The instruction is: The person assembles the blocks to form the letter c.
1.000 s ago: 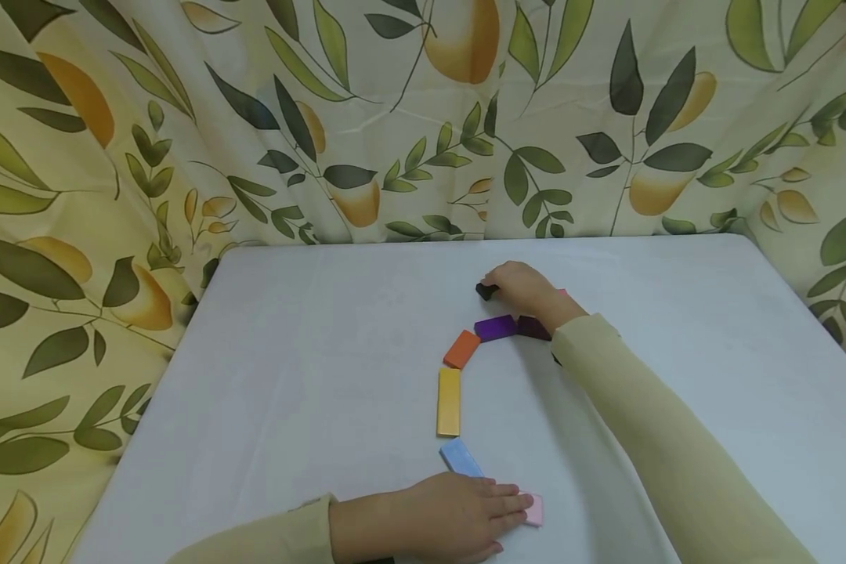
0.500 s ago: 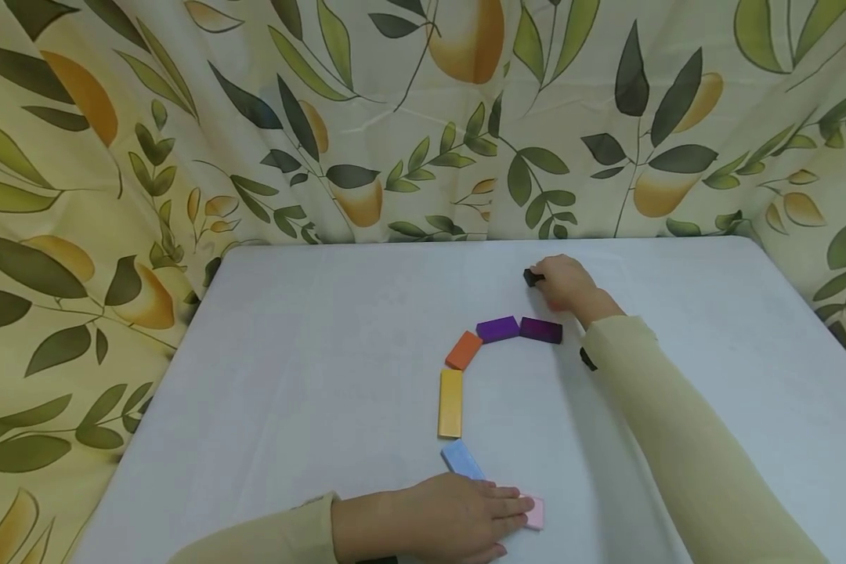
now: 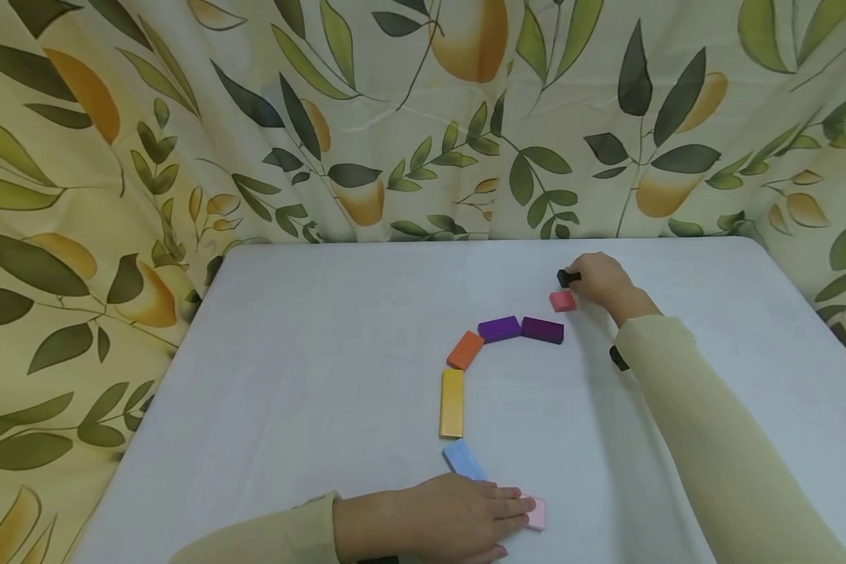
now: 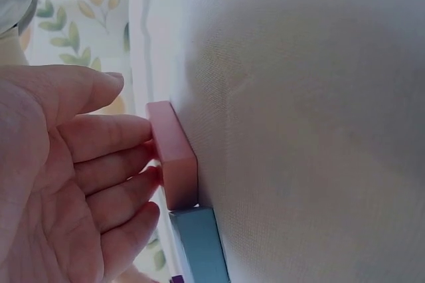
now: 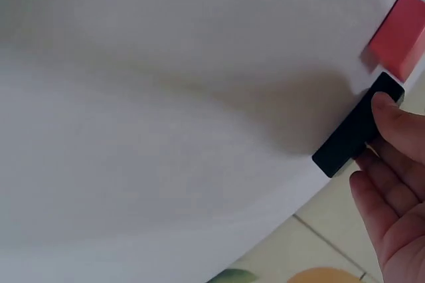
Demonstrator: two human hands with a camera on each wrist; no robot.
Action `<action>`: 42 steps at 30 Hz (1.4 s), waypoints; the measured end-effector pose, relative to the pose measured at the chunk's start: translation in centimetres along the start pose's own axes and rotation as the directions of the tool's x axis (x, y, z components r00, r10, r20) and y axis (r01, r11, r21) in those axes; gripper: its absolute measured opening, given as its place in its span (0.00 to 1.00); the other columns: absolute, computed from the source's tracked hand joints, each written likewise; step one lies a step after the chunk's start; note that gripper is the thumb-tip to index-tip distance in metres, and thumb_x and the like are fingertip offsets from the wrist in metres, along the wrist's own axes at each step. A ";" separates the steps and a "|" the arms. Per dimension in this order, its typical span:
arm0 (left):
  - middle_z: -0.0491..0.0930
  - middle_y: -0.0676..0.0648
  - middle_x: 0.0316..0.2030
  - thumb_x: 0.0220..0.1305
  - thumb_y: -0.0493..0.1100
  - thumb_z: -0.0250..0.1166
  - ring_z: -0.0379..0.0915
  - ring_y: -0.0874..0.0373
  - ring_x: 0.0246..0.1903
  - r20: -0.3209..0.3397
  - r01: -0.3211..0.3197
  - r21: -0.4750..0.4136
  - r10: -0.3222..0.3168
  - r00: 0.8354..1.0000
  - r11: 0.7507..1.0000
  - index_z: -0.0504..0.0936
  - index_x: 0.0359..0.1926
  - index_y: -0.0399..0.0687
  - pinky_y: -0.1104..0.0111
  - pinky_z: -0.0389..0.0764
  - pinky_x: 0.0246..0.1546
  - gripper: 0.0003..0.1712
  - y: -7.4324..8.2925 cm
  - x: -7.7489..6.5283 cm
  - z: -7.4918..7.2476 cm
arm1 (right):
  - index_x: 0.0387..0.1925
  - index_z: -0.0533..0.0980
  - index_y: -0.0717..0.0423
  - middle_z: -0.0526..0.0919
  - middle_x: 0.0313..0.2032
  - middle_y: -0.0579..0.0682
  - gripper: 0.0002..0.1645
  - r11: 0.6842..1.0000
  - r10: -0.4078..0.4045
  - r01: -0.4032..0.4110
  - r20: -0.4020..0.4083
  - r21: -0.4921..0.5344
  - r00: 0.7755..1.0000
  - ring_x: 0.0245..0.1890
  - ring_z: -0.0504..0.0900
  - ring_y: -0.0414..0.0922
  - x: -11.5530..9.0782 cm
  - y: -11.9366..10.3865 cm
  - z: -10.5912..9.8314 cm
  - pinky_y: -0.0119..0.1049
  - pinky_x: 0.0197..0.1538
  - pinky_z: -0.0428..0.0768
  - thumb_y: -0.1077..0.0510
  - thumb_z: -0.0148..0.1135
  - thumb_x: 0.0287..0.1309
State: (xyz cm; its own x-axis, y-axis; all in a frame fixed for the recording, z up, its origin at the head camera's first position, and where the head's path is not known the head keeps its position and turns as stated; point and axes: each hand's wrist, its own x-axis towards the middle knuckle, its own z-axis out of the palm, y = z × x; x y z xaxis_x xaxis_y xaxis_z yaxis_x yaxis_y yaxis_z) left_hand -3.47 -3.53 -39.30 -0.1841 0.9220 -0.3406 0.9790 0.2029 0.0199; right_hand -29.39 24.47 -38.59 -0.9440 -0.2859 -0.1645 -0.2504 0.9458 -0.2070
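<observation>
Between thumb and fingers, my right hand [image 3: 601, 280] pinches a black block [image 3: 567, 278] near the table's far edge. Just in front of it lies a red block [image 3: 562, 301]; the right wrist view shows the black block [image 5: 355, 127] close to one end of the red block [image 5: 400, 36]. My left hand [image 3: 458, 513] lies low with straight fingers, their tips against a pink block [image 4: 174, 153]. A light blue block [image 4: 200, 246] meets the pink one end to end, partly covered by the left hand in the head view.
A curved row on the white table [image 3: 310, 352] continues from the blue block through a yellow block [image 3: 452, 403], an orange block [image 3: 465, 349], a purple block [image 3: 499, 329] and a dark purple block [image 3: 543, 330]. Leaf-patterned cloth [image 3: 409, 117] hangs behind the table.
My right hand has moved to the right along the far side with the black block, uncovering the dark purple and red blocks. The left hand stays by the pink block.
</observation>
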 end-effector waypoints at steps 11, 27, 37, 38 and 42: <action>0.50 0.59 0.68 0.72 0.57 0.36 0.41 0.70 0.66 0.007 0.018 -0.038 -0.018 1.000 0.999 0.59 0.68 0.54 0.82 0.43 0.60 0.28 0.2 0.2 0.0 | 0.44 0.76 0.74 0.77 0.43 0.70 0.17 0.998 0.013 -0.011 0.030 -0.054 0.999 0.44 0.74 0.63 -3.2 1.8 -0.5 0.56 0.52 0.68 0.69 0.61 0.52; 0.51 0.60 0.68 0.71 0.57 0.39 0.41 0.72 0.65 0.023 0.029 -0.092 -0.027 0.999 0.995 0.59 0.68 0.55 0.81 0.47 0.59 0.28 0.4 0.5 -0.3 | 0.42 0.76 0.76 0.78 0.40 0.70 0.16 0.995 -0.028 0.030 0.022 -0.100 0.999 0.43 0.76 0.63 -8.6 0.0 0.6 0.54 0.48 0.72 0.69 0.63 0.50; 0.52 0.59 0.67 0.71 0.57 0.39 0.43 0.71 0.65 -0.002 0.020 -0.056 -0.020 1.000 0.998 0.60 0.68 0.55 0.81 0.48 0.59 0.28 0.4 0.5 -0.2 | 0.35 0.80 0.70 0.82 0.30 0.61 0.10 0.978 -0.135 0.135 0.010 -0.157 0.991 0.31 0.79 0.53 -11.1 -1.3 1.5 0.49 0.40 0.77 0.69 0.66 0.47; 0.52 0.60 0.68 0.71 0.57 0.39 0.42 0.71 0.65 0.003 0.020 -0.066 -0.020 1.000 0.998 0.60 0.68 0.55 0.81 0.48 0.59 0.28 0.4 0.5 -0.2 | 0.35 0.80 0.69 0.82 0.29 0.60 0.10 0.975 -0.152 0.152 0.011 -0.161 0.988 0.30 0.79 0.52 -11.5 -1.5 1.6 0.48 0.40 0.77 0.69 0.67 0.47; 0.51 0.60 0.68 0.71 0.57 0.39 0.41 0.72 0.65 0.027 0.028 -0.100 -0.025 0.999 0.995 0.59 0.68 0.55 0.81 0.49 0.59 0.28 0.3 0.6 -0.4 | 0.34 0.81 0.69 0.83 0.29 0.58 0.12 0.960 -0.228 0.222 -0.016 -0.170 0.973 0.30 0.80 0.52 -12.9 -2.4 2.0 0.46 0.38 0.78 0.69 0.69 0.43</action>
State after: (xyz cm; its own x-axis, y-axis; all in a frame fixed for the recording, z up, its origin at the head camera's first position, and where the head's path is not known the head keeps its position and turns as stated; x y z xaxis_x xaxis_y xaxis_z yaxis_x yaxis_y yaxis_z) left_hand -3.28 -2.82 -39.15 -0.2065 0.9072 -0.3666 0.9598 0.2606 0.1045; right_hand -16.13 25.57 -37.91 -0.8652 -0.4919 -0.0973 -0.4869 0.8705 -0.0712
